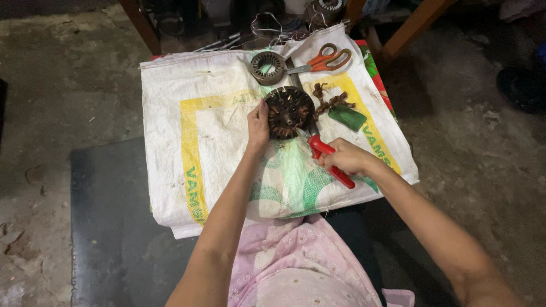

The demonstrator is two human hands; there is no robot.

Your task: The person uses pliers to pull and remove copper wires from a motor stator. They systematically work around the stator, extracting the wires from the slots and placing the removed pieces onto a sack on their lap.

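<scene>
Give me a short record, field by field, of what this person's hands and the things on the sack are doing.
Setting: white woven sack spread on a concrete floor
Left hand: steadies a round dark motor stator by its edge
Right hand: grips red-handled cutters, tip at the stator
Nearby: grey metal ring, orange-handled scissors, clump of brown wire, green flat piece
Clothing: pink patterned garment
</scene>
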